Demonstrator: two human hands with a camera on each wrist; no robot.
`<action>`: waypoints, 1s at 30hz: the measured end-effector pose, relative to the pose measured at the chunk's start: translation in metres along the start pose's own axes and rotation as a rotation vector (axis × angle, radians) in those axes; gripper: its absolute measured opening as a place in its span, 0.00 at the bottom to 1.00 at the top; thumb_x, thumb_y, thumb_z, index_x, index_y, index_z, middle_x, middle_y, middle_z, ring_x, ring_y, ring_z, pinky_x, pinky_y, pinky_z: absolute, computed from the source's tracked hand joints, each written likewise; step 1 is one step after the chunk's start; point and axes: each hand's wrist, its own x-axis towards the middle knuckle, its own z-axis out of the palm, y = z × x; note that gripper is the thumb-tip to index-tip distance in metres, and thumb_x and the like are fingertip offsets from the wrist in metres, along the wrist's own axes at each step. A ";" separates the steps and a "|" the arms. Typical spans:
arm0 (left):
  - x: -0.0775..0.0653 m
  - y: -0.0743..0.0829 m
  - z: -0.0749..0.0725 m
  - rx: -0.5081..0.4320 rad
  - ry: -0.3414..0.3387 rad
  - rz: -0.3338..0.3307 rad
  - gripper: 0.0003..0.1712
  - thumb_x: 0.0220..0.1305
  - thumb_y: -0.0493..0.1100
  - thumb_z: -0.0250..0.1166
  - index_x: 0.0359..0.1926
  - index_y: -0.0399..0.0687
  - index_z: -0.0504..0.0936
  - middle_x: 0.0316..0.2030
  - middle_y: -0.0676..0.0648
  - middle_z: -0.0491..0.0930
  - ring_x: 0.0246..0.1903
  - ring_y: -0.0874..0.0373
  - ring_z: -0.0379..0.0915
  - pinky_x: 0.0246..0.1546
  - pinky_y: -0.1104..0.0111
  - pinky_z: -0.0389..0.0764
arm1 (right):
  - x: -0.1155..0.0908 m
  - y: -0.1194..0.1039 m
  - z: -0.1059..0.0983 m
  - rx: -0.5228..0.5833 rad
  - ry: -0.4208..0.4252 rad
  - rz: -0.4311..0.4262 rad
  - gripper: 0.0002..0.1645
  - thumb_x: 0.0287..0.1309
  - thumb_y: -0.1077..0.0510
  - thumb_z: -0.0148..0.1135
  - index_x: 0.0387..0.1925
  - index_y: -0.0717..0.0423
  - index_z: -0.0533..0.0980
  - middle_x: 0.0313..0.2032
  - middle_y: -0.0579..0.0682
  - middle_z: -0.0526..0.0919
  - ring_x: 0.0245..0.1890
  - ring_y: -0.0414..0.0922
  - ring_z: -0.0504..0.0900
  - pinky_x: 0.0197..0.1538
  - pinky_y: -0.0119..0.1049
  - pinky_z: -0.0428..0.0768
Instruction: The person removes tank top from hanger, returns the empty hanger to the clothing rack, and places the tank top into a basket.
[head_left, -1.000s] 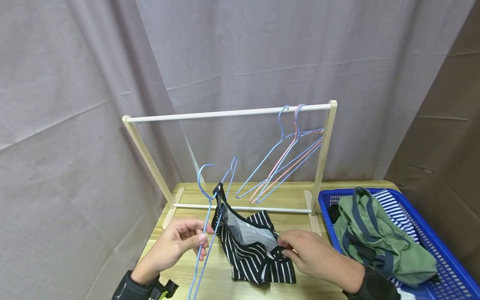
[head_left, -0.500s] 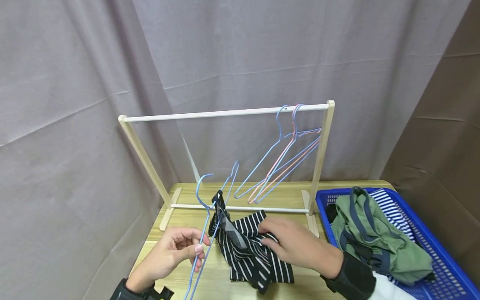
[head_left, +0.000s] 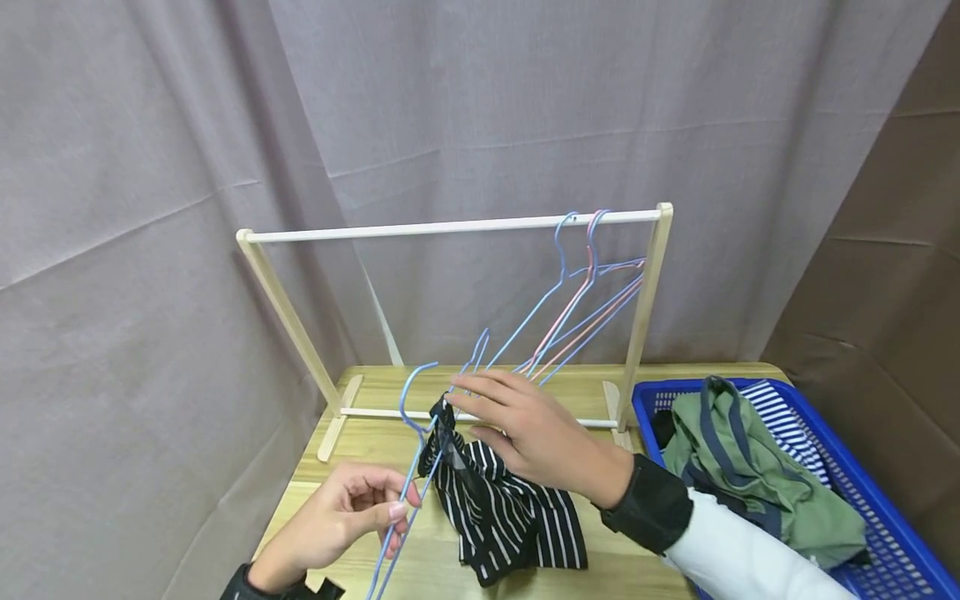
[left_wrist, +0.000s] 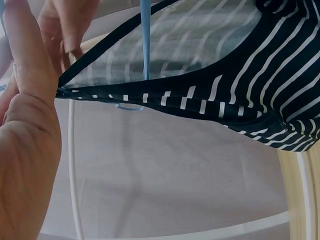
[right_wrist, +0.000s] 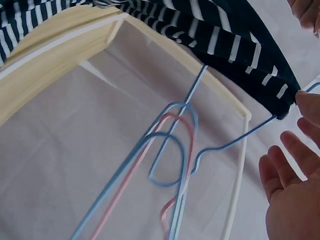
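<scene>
My left hand (head_left: 360, 512) grips the lower wires of a blue hanger (head_left: 411, 400) between thumb and fingers, its hook tilted up. A black top with white stripes (head_left: 517, 508) hangs by one shoulder on that hanger, the rest drooping over the table. My right hand (head_left: 525, 425) reaches across above the top, fingers spread, with fingertips right at the shoulder on the hanger. In the right wrist view, the right hand (right_wrist: 295, 185) touches the narrow end of the striped cloth (right_wrist: 240, 55). The left wrist view shows the neckline (left_wrist: 200, 70) stretched out, with the hanger wire (left_wrist: 145, 40) passing through it.
A drying rack with a white rail (head_left: 420, 227) stands at the back of the wooden table (head_left: 630, 575). Several blue and pink hangers (head_left: 558, 308) hang at its right end. On the right, a blue basket (head_left: 885, 500) holds a green garment (head_left: 772, 475) and striped clothes.
My right hand has left the top's loose right side and moved left and up to the shoulder on the hanger. The neckline has folded closed. The left hand keeps its grip, slightly lower.
</scene>
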 end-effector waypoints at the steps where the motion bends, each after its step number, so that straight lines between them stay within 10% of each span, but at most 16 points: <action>1: -0.001 0.000 0.000 0.000 -0.002 0.002 0.09 0.73 0.21 0.53 0.49 0.18 0.76 0.26 0.21 0.74 0.28 0.62 0.85 0.28 0.57 0.91 | 0.005 0.000 0.003 -0.005 0.003 -0.025 0.28 0.65 0.59 0.72 0.66 0.53 0.80 0.67 0.52 0.83 0.67 0.51 0.81 0.72 0.46 0.81; 11: -0.003 0.001 0.001 0.025 -0.041 0.006 0.10 0.74 0.21 0.52 0.49 0.22 0.78 0.25 0.23 0.75 0.22 0.48 0.82 0.25 0.57 0.90 | 0.023 0.000 0.024 0.014 0.098 -0.170 0.10 0.64 0.63 0.71 0.47 0.55 0.87 0.44 0.45 0.91 0.49 0.43 0.88 0.62 0.37 0.86; 30: -0.015 0.007 -0.002 0.019 -0.063 0.016 0.10 0.74 0.20 0.51 0.47 0.24 0.78 0.24 0.25 0.75 0.19 0.34 0.74 0.25 0.60 0.90 | 0.026 0.011 0.024 -0.021 0.081 -0.133 0.14 0.60 0.71 0.68 0.45 0.57 0.86 0.41 0.47 0.91 0.48 0.45 0.89 0.58 0.37 0.87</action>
